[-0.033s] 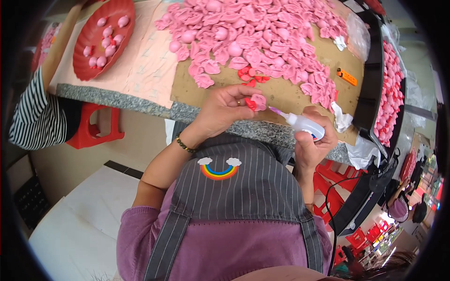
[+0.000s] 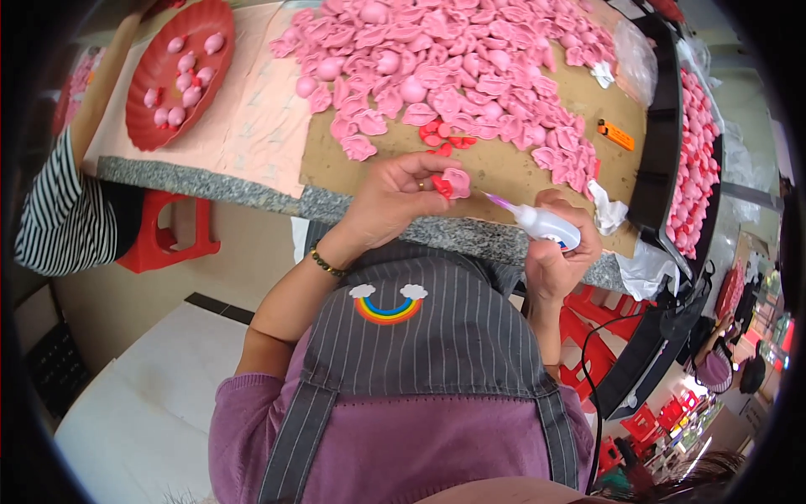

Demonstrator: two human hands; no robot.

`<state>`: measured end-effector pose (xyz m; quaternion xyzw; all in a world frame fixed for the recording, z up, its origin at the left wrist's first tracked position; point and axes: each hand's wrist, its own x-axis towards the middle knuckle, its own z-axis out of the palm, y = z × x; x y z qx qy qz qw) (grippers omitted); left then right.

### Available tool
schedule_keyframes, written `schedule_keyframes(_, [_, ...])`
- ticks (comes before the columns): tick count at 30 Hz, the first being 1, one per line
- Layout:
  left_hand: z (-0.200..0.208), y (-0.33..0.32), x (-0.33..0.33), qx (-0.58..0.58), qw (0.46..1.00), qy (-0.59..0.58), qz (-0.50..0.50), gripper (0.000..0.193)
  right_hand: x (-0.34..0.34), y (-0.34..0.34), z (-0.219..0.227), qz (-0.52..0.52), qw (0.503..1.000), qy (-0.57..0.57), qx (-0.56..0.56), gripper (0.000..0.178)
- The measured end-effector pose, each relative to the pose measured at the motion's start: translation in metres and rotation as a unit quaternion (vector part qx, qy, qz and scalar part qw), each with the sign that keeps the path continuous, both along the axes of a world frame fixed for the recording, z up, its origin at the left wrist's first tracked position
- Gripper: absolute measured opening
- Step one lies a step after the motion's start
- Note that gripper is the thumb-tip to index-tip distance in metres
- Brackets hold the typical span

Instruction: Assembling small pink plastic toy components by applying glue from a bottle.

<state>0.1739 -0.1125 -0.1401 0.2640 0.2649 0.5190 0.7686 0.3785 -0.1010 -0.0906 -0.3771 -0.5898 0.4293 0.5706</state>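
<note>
My left hand [image 2: 393, 200] is closed, pinching a small pink rubbery piece [image 2: 457, 181] with a red part [image 2: 440, 186] against it, just above the table's near edge. To its right, my right hand [image 2: 561, 260] is wrapped round a white squeeze bottle [image 2: 544, 225], which lies tilted with its thin purple-tipped nozzle pointing left. A small gap separates the nozzle from the pink piece. Beyond my hands, several loose red parts [image 2: 437, 133] lie on brown cardboard [image 2: 374, 175], beside a large heap of pink pieces [image 2: 437, 76].
A red fluted tray [image 2: 143, 126] with pink balls stands at the left, near another person's arm in a striped sleeve [image 2: 63, 210]. An orange cutter [image 2: 617, 134], crumpled tissue [image 2: 606, 208] and a black crate [image 2: 656, 160] of pink-and-red pieces are at the right.
The bottle's nozzle has drawn back slightly from the pink piece, widening the gap. Both hands keep their grips, and the whole view has shifted a little.
</note>
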Motion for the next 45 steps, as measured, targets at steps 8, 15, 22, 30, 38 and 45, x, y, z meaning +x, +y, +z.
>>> schedule_keyframes(8, [-0.004,0.0,-0.001,0.017,0.999,-0.022,0.017,0.043,0.028,-0.004,0.0,-0.029,0.998,-0.02,-0.049,0.023])
schedule_keyframes(15, [-0.006,0.001,-0.001,0.042,0.999,-0.032,0.01,0.042,0.06,0.033,0.001,-0.228,0.953,-0.198,-0.003,0.008])
schedule_keyframes(22, [-0.006,-0.001,-0.002,0.02,1.0,-0.012,0.009,0.04,0.075,0.112,0.01,-0.189,0.927,-0.323,-0.001,0.015])
schedule_keyframes(30, [-0.005,-0.001,-0.002,0.008,1.0,-0.018,0.015,0.04,0.081,0.141,0.001,0.029,0.921,-0.368,-0.125,0.029])
schedule_keyframes(38, [-0.002,0.0,-0.002,0.006,0.999,-0.03,0.013,0.04,0.064,0.165,0.013,0.079,0.879,-0.424,-0.204,0.018])
schedule_keyframes(45, [-0.005,0.0,-0.002,0.004,1.0,-0.029,0.011,0.039,0.034,0.166,-0.001,0.069,0.934,-0.299,-0.182,0.013])
